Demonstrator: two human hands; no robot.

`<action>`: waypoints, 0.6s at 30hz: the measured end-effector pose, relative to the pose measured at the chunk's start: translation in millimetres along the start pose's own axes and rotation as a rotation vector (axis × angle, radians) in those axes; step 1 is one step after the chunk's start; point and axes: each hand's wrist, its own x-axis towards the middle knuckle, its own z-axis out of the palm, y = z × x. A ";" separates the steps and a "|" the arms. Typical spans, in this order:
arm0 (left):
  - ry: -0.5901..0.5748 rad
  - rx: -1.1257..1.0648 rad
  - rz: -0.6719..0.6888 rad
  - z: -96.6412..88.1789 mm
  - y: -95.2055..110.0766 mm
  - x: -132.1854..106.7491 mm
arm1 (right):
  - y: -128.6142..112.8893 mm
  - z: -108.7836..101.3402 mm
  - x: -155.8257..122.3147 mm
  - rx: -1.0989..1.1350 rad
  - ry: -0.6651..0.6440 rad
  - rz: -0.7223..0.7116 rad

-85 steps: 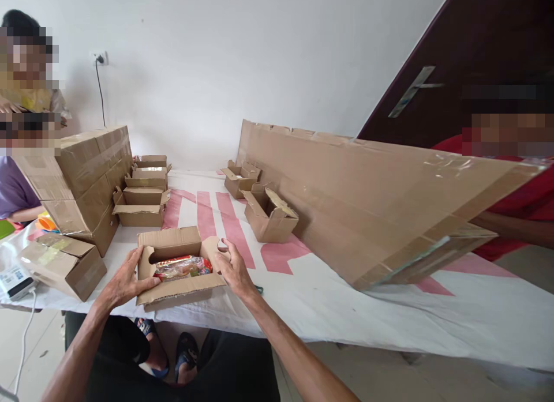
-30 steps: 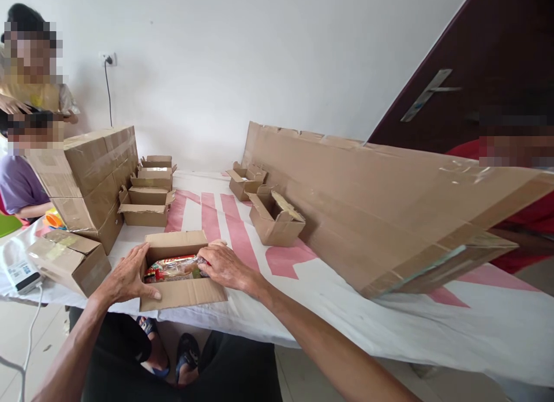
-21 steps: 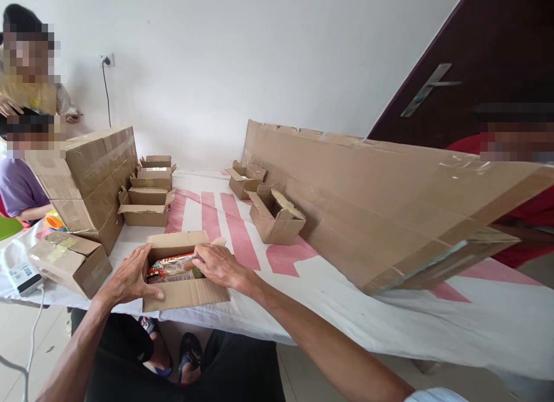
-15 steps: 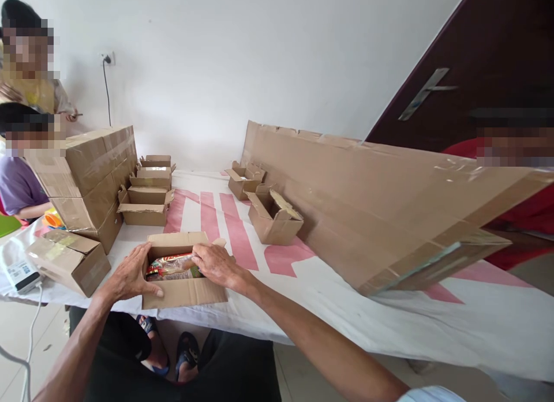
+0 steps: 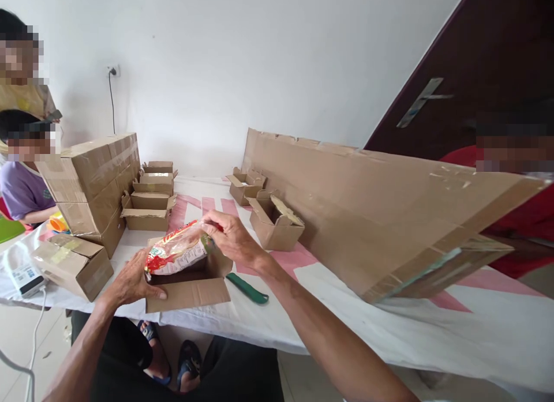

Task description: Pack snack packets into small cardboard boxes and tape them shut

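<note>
"How should that packet be handled just here?"

"Lightly, I'd say, since the wrapper looks easy to crush. Keep the left hand as it is, fingers spread against the left wall of the small open carton, so it can't skid on the table."

"And where is it?"

"The red-and-white food packet hangs tilted just above the carton's mouth. The right hand pinches its right end, and its left end dips near the left knuckles. A green-handled cutter lies just to the right."
</note>
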 end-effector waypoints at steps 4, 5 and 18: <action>0.046 -0.070 -0.109 -15.4 5.6 8.8 | -0.7 -20.0 5.3 0.103 0.034 -0.029; 0.108 -0.116 -0.132 -20.6 6.9 12.3 | 0.6 -20.3 7.1 0.118 0.045 -0.039; -0.127 -1.210 -0.053 -12.7 76.2 38.4 | 11.6 15.1 54.2 0.478 0.148 -0.138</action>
